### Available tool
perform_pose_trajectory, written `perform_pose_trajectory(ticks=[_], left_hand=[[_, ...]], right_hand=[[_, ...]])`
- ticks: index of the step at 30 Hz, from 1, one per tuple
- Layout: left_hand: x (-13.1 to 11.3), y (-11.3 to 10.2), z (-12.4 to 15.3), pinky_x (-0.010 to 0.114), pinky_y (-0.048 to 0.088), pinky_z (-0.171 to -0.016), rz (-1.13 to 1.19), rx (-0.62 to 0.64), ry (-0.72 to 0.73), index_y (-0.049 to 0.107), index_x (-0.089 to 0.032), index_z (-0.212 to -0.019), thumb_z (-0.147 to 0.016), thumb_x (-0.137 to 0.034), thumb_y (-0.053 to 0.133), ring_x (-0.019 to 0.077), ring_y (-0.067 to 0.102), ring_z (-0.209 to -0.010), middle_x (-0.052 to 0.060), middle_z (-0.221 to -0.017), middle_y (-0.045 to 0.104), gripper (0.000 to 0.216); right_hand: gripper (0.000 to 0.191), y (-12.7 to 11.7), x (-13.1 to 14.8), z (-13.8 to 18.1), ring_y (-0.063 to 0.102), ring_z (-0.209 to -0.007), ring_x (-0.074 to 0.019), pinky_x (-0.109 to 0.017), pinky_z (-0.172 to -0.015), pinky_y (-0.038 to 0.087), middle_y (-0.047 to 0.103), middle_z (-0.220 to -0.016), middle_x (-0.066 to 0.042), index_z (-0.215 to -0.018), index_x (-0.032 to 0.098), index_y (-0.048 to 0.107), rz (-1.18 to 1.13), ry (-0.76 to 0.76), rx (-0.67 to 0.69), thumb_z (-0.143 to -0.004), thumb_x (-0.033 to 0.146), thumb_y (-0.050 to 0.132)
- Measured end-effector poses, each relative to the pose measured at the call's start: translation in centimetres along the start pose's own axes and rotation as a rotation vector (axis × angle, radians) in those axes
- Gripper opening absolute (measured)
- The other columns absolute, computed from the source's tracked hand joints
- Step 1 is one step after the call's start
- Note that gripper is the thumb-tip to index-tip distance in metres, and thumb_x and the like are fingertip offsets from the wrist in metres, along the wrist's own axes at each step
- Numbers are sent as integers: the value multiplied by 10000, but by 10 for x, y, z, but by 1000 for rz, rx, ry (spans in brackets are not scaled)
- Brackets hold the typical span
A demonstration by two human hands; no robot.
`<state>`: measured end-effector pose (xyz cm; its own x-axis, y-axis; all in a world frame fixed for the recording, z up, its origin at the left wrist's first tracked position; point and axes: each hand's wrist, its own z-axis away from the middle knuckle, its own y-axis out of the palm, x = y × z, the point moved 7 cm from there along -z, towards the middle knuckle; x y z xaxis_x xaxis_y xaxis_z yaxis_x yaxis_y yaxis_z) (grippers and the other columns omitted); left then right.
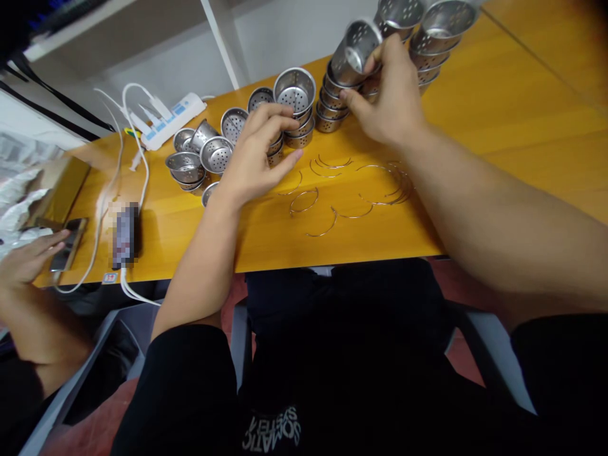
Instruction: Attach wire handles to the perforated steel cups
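Observation:
My right hand is closed on the rim of a perforated metal cup, tilted over a stack of similar cups. My left hand has its fingers apart, with fingertips beside another stack of perforated cups; whether they touch it I cannot tell. The top cup there has a thin wire across it. Several loose perforated cups lie left of my left hand, partly hidden by it. Thin curved metal wires are scattered on the table between my forearms.
More stacked cups stand at the back right of the wooden table. A white power strip with cables lies at the back left, and a blurred-out device nearer. Another person's hand touches a phone at far left.

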<state>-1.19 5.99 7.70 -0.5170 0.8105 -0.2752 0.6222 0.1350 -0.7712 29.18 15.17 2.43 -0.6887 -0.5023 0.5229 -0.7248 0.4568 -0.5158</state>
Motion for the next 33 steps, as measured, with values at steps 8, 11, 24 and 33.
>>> perform_pose_trajectory(ticks=[8,11,24,33], left_hand=[[2,1,0,740,593,-1468,39,23,-29,813,-425,-1483,-1153,-694,734,434,731,-1650,129,-1688,802,433],[3,3,1,744,602,-1451,36,30,-15,801,-433,-1494,-1161,-682,714,433,732,-1645,130,-1690,797,425],[18,10,3,636,630,-1444,137,-12,-59,672,-401,-1731,-1092,-930,725,437,644,-1761,159,-1927,600,832],[52,68,9,696,560,-1508,315,11,-68,305,-447,-1960,-889,-1198,733,482,540,-1896,145,-1979,517,1376]], right_hand=[[680,-6,-2,2,605,-1659,-377,-644,-1483,503,660,-1735,-107,-1581,408,591,4,-81,34,-992,349,927],[498,-6,-6,0,670,-1452,-385,-645,-1296,636,674,-1576,-102,-1327,406,670,-1,-68,55,-934,307,960],[266,-56,58,6,673,-1536,-394,-578,-1252,661,734,-1490,-144,-1240,405,794,-69,-195,-84,-1226,670,791],[423,-45,128,40,831,-1096,-293,-479,-1040,730,866,-1348,-49,-1381,362,860,-410,-372,513,-1080,607,1028]])
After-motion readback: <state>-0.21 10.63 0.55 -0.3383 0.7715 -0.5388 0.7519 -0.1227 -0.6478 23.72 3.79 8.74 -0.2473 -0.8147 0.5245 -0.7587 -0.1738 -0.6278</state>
